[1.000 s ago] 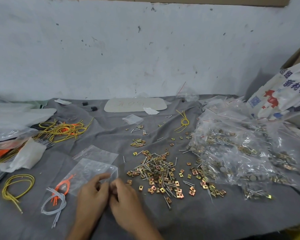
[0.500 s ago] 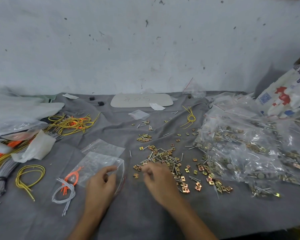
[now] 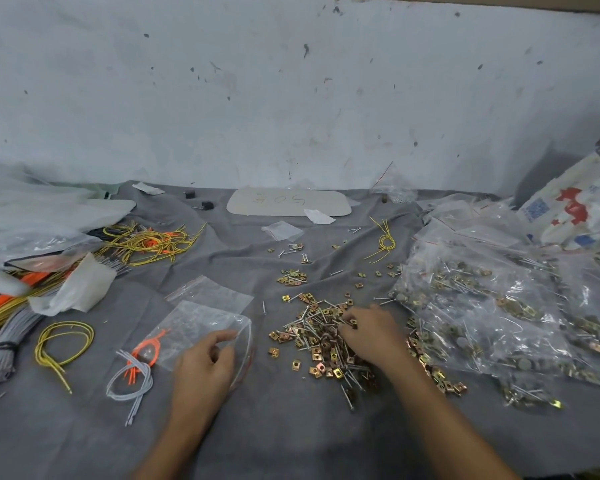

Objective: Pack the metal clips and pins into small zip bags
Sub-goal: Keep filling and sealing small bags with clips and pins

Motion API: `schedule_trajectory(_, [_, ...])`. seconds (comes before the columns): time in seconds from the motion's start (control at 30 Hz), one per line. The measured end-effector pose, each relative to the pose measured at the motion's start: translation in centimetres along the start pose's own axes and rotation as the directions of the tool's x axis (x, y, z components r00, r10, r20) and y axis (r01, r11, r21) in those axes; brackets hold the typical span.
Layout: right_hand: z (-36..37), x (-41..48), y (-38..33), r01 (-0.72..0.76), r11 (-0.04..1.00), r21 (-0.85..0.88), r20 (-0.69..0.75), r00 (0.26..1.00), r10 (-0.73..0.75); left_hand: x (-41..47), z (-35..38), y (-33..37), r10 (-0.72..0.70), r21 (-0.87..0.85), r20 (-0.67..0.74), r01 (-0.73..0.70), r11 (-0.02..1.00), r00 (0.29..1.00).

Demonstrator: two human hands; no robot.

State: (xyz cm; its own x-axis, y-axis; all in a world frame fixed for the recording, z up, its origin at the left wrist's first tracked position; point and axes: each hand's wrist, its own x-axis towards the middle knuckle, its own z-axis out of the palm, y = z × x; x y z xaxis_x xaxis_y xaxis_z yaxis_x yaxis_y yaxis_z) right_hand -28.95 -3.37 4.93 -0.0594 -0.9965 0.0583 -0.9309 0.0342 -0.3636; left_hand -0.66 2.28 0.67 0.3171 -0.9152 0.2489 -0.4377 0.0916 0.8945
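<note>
Grey worktop [image 3: 291,438]: pile [image 3: 312,344] largely unpacked. Our left hand [image 3: 205,365] pinches the zip bag [image 3: 194,323]; of the right hand [image 3: 371,334] grip, we cannot tell.

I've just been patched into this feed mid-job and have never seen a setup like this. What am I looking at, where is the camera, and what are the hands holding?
There is no machine here. A person works with two bare hands, and the single picture comes from a wide-angle camera worn on their head, looking forward and down.

The left hand pinches the mouth of a small clear plastic zip bag that lies on the grey cloth. The right hand reaches with curled fingers into the loose pile of brass-coloured metal clips and silver pins. I cannot tell whether it holds any.

To the right lie clear bags filled with clips and pins. At the far left is a tangle of yellow cords.
</note>
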Motion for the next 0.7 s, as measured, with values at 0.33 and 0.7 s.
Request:
schedule_trajectory(0.33, [0.8, 1.2, -1.3, 0.017, 0.989, -0.147, 0.055, 0.998, -0.008, -0.2, -0.1, 0.1, 0.025, 0.003, -0.013, -0.025, 1.0, 1.0])
schedule_trajectory(0.7, [-0.7, 1.2, -1.3, 0.007, 0.995, 0.1, -0.141, 0.99, 0.007, -0.1, 0.0, 0.2, 0.018, -0.012, -0.018, -0.018, 1.0, 1.0])
